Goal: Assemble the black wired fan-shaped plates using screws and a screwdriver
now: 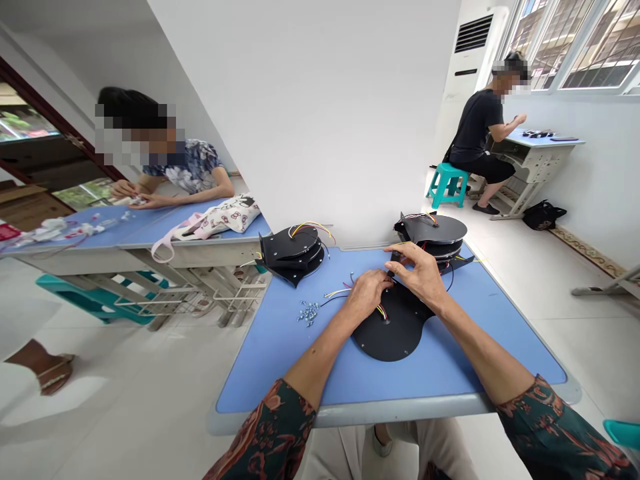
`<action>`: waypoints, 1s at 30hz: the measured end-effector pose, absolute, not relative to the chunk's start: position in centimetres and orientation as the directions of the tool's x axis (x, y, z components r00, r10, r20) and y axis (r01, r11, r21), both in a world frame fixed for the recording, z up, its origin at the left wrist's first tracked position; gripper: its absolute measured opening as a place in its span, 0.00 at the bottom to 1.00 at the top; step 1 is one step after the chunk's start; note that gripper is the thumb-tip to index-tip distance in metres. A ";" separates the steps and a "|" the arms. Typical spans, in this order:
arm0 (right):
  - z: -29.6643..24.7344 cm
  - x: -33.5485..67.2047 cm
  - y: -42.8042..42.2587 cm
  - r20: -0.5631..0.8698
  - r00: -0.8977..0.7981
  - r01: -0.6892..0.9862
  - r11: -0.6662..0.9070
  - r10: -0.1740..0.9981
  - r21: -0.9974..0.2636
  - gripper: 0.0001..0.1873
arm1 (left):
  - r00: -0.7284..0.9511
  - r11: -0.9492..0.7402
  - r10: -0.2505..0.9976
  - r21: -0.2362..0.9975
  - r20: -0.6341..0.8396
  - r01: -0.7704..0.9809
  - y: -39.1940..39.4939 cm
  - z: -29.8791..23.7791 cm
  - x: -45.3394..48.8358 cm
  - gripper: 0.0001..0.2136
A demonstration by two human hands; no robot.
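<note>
A black rounded plate (395,337) with wires through a hole in it lies on the blue desk before me. My right hand (417,270) grips a short black screwdriver (394,265), held roughly upright over the plate's far part. Close beside the tool's lower end, my left hand (367,297) has its fingers closed at the plate; what they pinch, if anything, is hidden. Red, yellow, white and black wires (337,293) stick out past the left hand. Left of the plate sits a small pile of silver screws (309,312).
Black stacked assemblies with wires stand at the desk's far left (293,250) and far right (435,233). A white wall (320,120) rises behind the desk (280,373). One person (185,167) works at the left tables, near a cloth bag (235,215); another (480,127) sits at the back right.
</note>
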State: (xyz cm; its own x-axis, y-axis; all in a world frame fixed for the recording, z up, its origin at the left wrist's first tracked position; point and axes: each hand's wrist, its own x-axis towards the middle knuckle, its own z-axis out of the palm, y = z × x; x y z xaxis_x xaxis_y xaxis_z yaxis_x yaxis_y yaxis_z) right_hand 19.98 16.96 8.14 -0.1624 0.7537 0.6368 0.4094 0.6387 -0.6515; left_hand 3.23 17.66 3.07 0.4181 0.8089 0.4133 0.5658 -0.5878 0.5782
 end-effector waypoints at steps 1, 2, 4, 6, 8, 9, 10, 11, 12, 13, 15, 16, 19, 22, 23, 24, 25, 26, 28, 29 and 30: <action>8.1 19.9 17.0 0.642 -0.150 0.423 0.636 0.752 -0.645 0.13 | 0.415 -0.583 0.812 0.583 0.410 0.566 17.6 3.1 3.2 0.08; 8.0 19.8 17.1 0.641 -0.142 0.432 0.630 0.754 -0.646 0.13 | 0.412 -0.577 0.817 0.589 0.404 0.566 17.6 3.1 3.3 0.07; 8.0 19.7 17.2 0.623 -0.146 0.429 0.617 0.769 -0.660 0.14 | 0.405 -0.563 0.826 0.605 0.392 0.563 17.5 3.3 3.3 0.07; 8.2 19.6 17.5 0.594 -0.173 0.398 0.608 0.785 -0.687 0.15 | 0.395 -0.549 0.835 0.619 0.382 0.561 17.4 3.4 3.3 0.07; 8.3 19.7 17.7 0.554 -0.246 0.318 0.606 0.796 -0.729 0.16 | 0.389 -0.541 0.840 0.633 0.379 0.553 17.3 3.5 3.2 0.07; 8.3 19.8 17.8 0.533 -0.294 0.254 0.603 0.793 -0.756 0.17 | 0.387 -0.540 0.841 0.638 0.379 0.549 17.3 3.5 3.2 0.06; 8.3 19.9 17.9 0.518 -0.337 0.186 0.595 0.786 -0.782 0.17 | 0.388 -0.540 0.840 0.641 0.379 0.545 17.3 3.6 3.2 0.06; 8.2 19.9 18.0 0.509 -0.365 0.122 0.582 0.779 -0.804 0.18 | 0.389 -0.541 0.840 0.642 0.378 0.543 17.3 3.6 3.2 0.06; 8.1 20.0 18.0 0.505 -0.374 0.070 0.567 0.778 -0.821 0.18 | 0.390 -0.540 0.840 0.642 0.376 0.544 17.3 3.6 3.2 0.05; 8.0 20.0 17.9 0.503 -0.365 0.037 0.553 0.783 -0.833 0.18 | 0.390 -0.539 0.841 0.641 0.375 0.546 17.4 3.6 3.2 0.05; 7.8 20.0 17.7 0.504 -0.310 0.030 0.538 0.806 -0.842 0.17 | 0.387 -0.536 0.843 0.641 0.373 0.549 17.4 3.6 3.3 0.06; 7.8 19.9 17.6 0.510 -0.278 0.048 0.542 0.814 -0.839 0.16 | 0.385 -0.534 0.845 0.644 0.373 0.548 17.4 3.5 3.3 0.06; 7.8 19.8 17.3 0.563 -0.189 0.152 0.590 0.805 -0.793 0.10 | 0.375 -0.527 0.849 0.655 0.372 0.542 17.4 3.6 3.3 0.05; 7.9 19.7 17.4 0.588 -0.137 0.211 0.604 0.797 -0.769 0.08 | 0.366 -0.516 0.855 0.668 0.367 0.537 17.3 3.7 3.4 0.05; 8.0 19.8 17.4 0.578 -0.141 0.201 0.595 0.804 -0.778 0.08 | 0.363 -0.512 0.857 0.671 0.365 0.535 17.3 3.7 3.4 0.05; 7.9 19.9 17.5 0.561 -0.162 0.177 0.583 0.812 -0.793 0.08 | 0.362 -0.510 0.859 0.674 0.363 0.534 17.2 3.8 3.4 0.05; 7.9 19.9 17.6 0.541 -0.197 0.142 0.570 0.818 -0.809 0.09 | 0.360 -0.508 0.860 0.677 0.361 0.533 17.2 3.8 3.3 0.05; 7.9 20.0 17.6 0.523 -0.239 0.101 0.556 0.819 -0.825 0.10 | 0.357 -0.505 0.862 0.678 0.360 0.535 17.2 3.8 3.3 0.05; 7.9 20.0 17.5 0.503 -0.296 0.027 0.534 0.812 -0.845 0.12 | 0.348 -0.498 0.866 0.678 0.359 0.541 17.2 3.9 3.3 0.05; 7.9 20.0 17.4 0.501 -0.302 0.006 0.528 0.811 -0.849 0.14 | 0.345 -0.496 0.868 0.678 0.358 0.543 17.2 3.9 3.3 0.06; 8.0 19.9 17.3 0.503 -0.293 0.006 0.528 0.813 -0.850 0.15 | 0.344 -0.494 0.869 0.678 0.356 0.544 17.2 3.9 3.4 0.06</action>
State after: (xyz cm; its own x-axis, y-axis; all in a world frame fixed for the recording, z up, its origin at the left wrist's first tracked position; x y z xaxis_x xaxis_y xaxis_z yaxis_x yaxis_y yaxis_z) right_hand 19.94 17.29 8.00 -0.2931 0.8131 0.5029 0.0058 0.5275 -0.8495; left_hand 3.37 17.16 3.92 0.3440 0.8687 0.3563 0.5443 -0.4937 0.6782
